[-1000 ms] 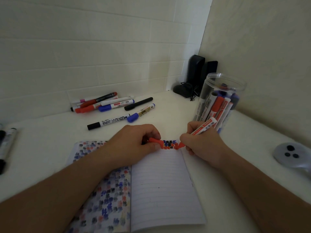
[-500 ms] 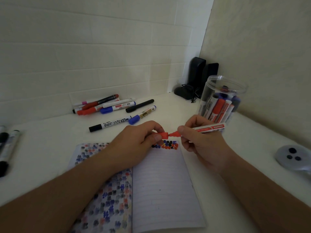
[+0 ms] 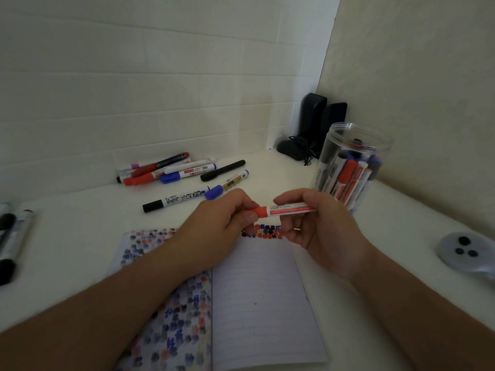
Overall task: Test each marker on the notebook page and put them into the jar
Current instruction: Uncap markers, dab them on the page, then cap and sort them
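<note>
Left hand point(image 3: 222, 223) pinches the red cap point(image 3: 261, 212) of the marker point(image 3: 289, 210). Right hand point(image 3: 318, 226) grips its barrel, horizontal above the notebook point(image 3: 265, 295), beside the jar point(image 3: 351, 167).

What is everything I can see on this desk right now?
red marker: one, white barrel, red cap on, held level above the notebook
notebook: one, open, lined page with red, blue and black test marks along its top
jar: one, clear, open, back right, holding several markers
loose markers: about nine, red, blue, black, pink, by the back wall
markers at left edge: a few, black and white
speakers: two, black, in the corner
round grey device: one, far right
left hand: pinches the cap
right hand: grips the barrel
</note>
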`<state>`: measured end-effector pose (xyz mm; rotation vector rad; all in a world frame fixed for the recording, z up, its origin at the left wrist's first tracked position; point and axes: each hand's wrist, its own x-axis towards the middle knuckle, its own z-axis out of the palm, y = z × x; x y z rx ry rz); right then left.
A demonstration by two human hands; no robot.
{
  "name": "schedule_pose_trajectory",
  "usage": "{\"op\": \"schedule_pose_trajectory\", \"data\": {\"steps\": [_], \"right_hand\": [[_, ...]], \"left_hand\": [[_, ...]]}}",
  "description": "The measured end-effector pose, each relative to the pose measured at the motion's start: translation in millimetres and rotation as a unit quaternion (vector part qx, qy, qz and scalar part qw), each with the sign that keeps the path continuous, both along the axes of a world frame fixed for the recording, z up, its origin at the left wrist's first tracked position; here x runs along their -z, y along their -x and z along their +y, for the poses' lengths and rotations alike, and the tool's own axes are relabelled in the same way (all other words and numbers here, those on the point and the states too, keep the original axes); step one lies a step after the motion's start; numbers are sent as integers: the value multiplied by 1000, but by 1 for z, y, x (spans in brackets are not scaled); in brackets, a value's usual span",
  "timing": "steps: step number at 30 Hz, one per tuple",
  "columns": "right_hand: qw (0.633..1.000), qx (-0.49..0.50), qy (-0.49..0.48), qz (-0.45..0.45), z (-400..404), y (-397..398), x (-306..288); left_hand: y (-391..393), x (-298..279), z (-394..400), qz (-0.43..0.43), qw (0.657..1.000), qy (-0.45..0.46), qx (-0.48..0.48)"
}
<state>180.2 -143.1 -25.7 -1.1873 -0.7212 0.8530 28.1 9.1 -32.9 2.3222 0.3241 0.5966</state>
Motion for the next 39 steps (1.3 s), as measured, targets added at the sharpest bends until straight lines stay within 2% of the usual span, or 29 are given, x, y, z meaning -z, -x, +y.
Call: {"op": "schedule_pose_trajectory", "data": {"steps": [3, 8, 12, 15, 18, 20, 23, 27, 33, 36, 39], "right_hand": [[999, 12, -23, 44, 3, 10, -6], [999, 10, -1, 30, 6, 20, -13], [998, 35, 27, -45, 5, 21, -25], [983, 110, 30, -142, -1, 20, -41], [944, 222, 5, -243, -16, 13, -68], [910, 316, -38, -265, -28, 1, -95], [846, 429, -110, -296, -43, -26, -138], [780, 503, -71, -367, -55, -50, -162], [765, 448, 45, -461, -29, -52, -146], [767, 378, 115, -506, -14, -49, -142], [741, 322, 202, -553, -6, -50, -135]], "left_hand": [[-3, -2, -1, -33, 999, 5, -11], [0, -2, 2, -31, 999, -18, -5], [4, 0, 3, -46, 999, -1, -1], [5, -1, 2, -40, 999, -1, 20], [8, -2, 3, -33, 998, -25, 49], [9, 1, 6, -25, 997, -48, 48], [8, 4, 10, -27, 999, -24, 31], [7, 5, 11, -29, 999, 2, 24], [5, 5, 10, -5, 1000, -23, 11], [5, 6, 13, 6, 999, -40, 0], [5, 11, 27, 55, 992, -115, -24]]}}
